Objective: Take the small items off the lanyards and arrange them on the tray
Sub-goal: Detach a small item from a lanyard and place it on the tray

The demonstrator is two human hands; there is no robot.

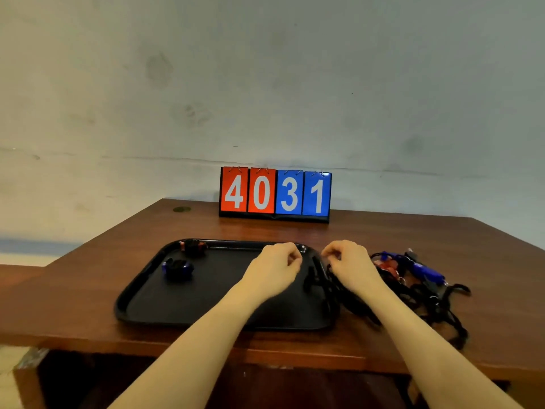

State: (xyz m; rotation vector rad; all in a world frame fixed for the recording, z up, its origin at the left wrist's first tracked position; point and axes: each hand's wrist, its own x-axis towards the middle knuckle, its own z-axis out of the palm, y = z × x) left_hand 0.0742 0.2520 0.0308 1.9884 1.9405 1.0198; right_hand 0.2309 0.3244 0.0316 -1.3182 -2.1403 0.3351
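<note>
A black tray lies on the wooden table. On it sit a small blue-and-black item at the left and a red-and-black item at the far left corner. My left hand hovers over the tray's right part with fingers curled. My right hand is over the tray's right rim, fingers curled too. A black lanyard cord hangs beneath and between both hands; the hands hide what the fingers pinch. A tangle of black lanyards with blue and red items lies to the right.
A flip scoreboard reading 4031 stands at the table's back edge against the wall. The table's front edge runs just below the tray. Bare wood shows left of the tray.
</note>
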